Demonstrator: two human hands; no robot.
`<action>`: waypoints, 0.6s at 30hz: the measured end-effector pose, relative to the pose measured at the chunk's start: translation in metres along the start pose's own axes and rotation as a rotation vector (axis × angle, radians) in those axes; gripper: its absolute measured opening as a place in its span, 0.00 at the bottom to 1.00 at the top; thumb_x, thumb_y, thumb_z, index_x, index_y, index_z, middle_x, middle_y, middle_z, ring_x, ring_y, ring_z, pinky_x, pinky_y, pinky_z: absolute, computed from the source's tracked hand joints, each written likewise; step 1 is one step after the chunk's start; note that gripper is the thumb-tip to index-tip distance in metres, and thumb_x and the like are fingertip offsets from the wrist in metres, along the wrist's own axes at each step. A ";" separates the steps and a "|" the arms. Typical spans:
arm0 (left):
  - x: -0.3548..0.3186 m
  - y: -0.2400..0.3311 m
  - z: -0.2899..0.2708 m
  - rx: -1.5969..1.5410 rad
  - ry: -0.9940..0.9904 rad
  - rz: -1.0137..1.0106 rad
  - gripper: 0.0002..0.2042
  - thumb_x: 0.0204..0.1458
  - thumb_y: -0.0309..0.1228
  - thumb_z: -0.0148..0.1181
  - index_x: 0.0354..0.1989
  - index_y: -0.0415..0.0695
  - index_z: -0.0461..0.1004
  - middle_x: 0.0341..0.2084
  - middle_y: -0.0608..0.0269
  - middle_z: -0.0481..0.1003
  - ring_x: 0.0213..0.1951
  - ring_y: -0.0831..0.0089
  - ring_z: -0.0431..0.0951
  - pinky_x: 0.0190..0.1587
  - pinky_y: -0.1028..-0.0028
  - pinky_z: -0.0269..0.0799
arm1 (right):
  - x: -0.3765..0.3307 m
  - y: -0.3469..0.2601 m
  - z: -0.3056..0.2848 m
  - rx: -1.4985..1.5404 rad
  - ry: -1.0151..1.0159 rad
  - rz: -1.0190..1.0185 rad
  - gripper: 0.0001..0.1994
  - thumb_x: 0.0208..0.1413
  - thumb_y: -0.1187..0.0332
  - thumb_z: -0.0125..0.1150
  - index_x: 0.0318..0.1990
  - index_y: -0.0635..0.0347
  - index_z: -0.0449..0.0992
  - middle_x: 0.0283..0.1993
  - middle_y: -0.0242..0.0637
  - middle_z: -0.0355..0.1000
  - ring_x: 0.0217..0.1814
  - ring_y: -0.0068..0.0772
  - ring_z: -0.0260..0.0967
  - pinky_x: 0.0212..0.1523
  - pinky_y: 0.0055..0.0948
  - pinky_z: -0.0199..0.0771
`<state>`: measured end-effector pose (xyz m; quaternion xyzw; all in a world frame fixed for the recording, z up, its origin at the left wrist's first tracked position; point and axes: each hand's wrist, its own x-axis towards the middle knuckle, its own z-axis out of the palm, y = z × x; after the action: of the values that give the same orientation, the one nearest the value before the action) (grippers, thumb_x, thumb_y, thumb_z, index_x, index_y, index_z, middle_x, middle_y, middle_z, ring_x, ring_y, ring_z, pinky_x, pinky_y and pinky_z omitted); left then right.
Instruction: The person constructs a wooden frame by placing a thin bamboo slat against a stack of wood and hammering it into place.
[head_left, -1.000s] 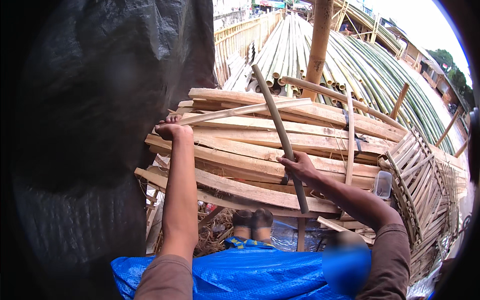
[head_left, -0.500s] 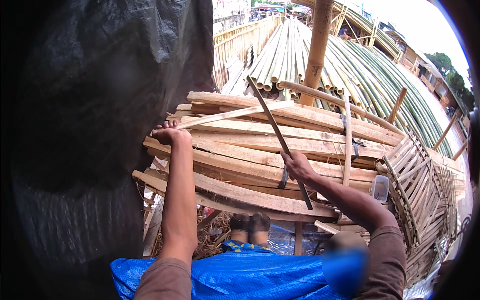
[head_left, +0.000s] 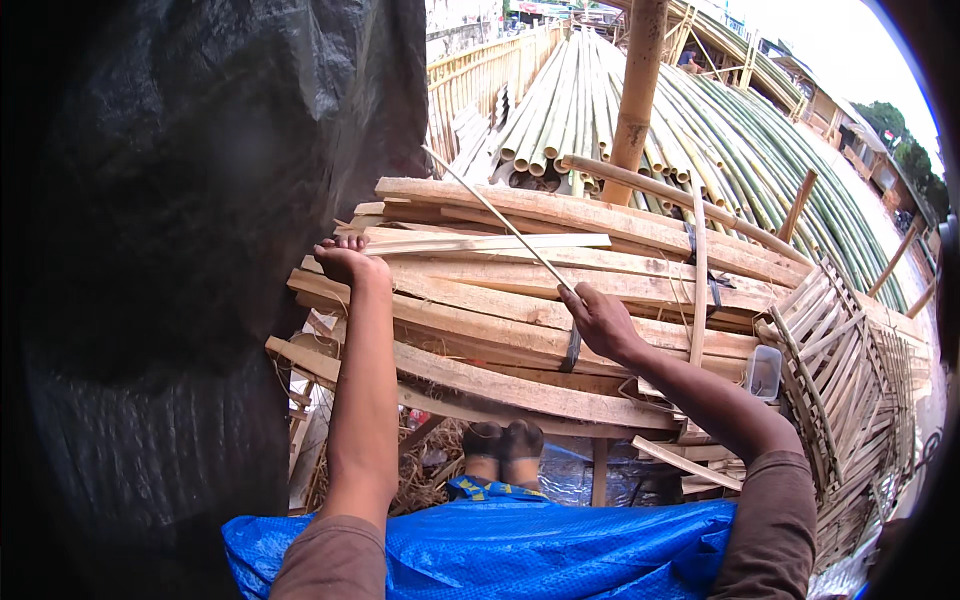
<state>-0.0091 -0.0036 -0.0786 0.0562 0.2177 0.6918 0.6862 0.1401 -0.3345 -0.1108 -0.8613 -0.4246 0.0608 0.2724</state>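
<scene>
My left hand [head_left: 347, 258], at the left end of the wood pile [head_left: 480, 315], has its fingers closed on a pale wooden strip [head_left: 520, 241]. The strip points right across the pile. In my closed right hand [head_left: 603, 322] is a long thin flat bar [head_left: 490, 208], slanting up to the left and crossing over the strip. It shows as a narrow pale line; whether it is a metal blade or wood I cannot tell. Whether the bar touches the strip is also unclear. Beneath both hands lie several rough-sawn planks, some bound with black bands [head_left: 571, 350].
A black plastic sheet [head_left: 220, 200] hangs at the left. An upright bamboo post [head_left: 637, 100] and a bamboo rail [head_left: 690, 205] stand beyond the pile, before long green poles [head_left: 760, 140]. At right are a clear plastic tub [head_left: 764, 372] and slatted wooden frames [head_left: 840, 370]. Blue sheeting [head_left: 480, 550] covers my lap.
The bar has turned from its broad dark face to a thin edge, and its upper end has swung left. The strip's right end has dropped and moved slightly right.
</scene>
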 end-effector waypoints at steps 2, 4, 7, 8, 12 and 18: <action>0.005 -0.010 -0.012 0.009 -0.058 -0.096 0.19 0.68 0.45 0.36 0.25 0.49 0.55 0.16 0.71 0.57 0.18 0.77 0.56 0.22 0.76 0.57 | 0.004 -0.003 -0.007 -0.073 0.035 -0.079 0.22 0.66 0.46 0.47 0.35 0.59 0.67 0.22 0.52 0.71 0.27 0.59 0.70 0.31 0.52 0.65; 0.001 -0.022 -0.022 -0.005 -0.120 -0.189 0.20 0.68 0.48 0.36 0.26 0.49 0.56 0.16 0.71 0.58 0.18 0.77 0.57 0.23 0.75 0.58 | 0.010 0.004 -0.009 -0.121 0.090 -0.189 0.20 0.63 0.47 0.52 0.35 0.58 0.68 0.27 0.47 0.73 0.30 0.55 0.71 0.32 0.48 0.67; -0.003 -0.031 -0.031 0.019 -0.244 -0.274 0.22 0.67 0.52 0.34 0.37 0.45 0.64 0.23 0.65 0.67 0.24 0.71 0.68 0.30 0.72 0.69 | 0.014 0.019 -0.010 -0.114 0.157 -0.370 0.18 0.59 0.49 0.60 0.38 0.56 0.72 0.36 0.41 0.73 0.38 0.47 0.73 0.37 0.43 0.72; -0.007 -0.038 -0.031 0.062 -0.214 -0.255 0.23 0.67 0.53 0.34 0.40 0.44 0.65 0.26 0.62 0.68 0.27 0.69 0.70 0.32 0.71 0.72 | 0.013 0.026 -0.010 -0.107 0.155 -0.401 0.18 0.58 0.50 0.61 0.38 0.56 0.73 0.36 0.41 0.73 0.39 0.47 0.73 0.38 0.43 0.72; -0.023 -0.046 -0.025 0.014 -0.150 -0.268 0.26 0.66 0.55 0.33 0.47 0.42 0.66 0.35 0.57 0.72 0.33 0.64 0.74 0.39 0.66 0.76 | 0.010 0.041 -0.001 -0.063 0.162 -0.383 0.18 0.56 0.51 0.64 0.43 0.56 0.75 0.37 0.41 0.72 0.40 0.47 0.72 0.40 0.43 0.73; -0.019 -0.041 -0.027 -0.024 -0.235 -0.419 0.33 0.65 0.59 0.23 0.35 0.40 0.65 0.24 0.60 0.68 0.27 0.69 0.69 0.32 0.71 0.72 | 0.008 0.052 0.003 -0.167 0.180 -0.443 0.19 0.56 0.49 0.64 0.46 0.52 0.76 0.38 0.39 0.70 0.42 0.43 0.71 0.41 0.40 0.69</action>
<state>0.0196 -0.0295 -0.1143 0.0818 0.1349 0.5254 0.8361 0.1809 -0.3524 -0.1392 -0.7685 -0.5808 -0.1126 0.2437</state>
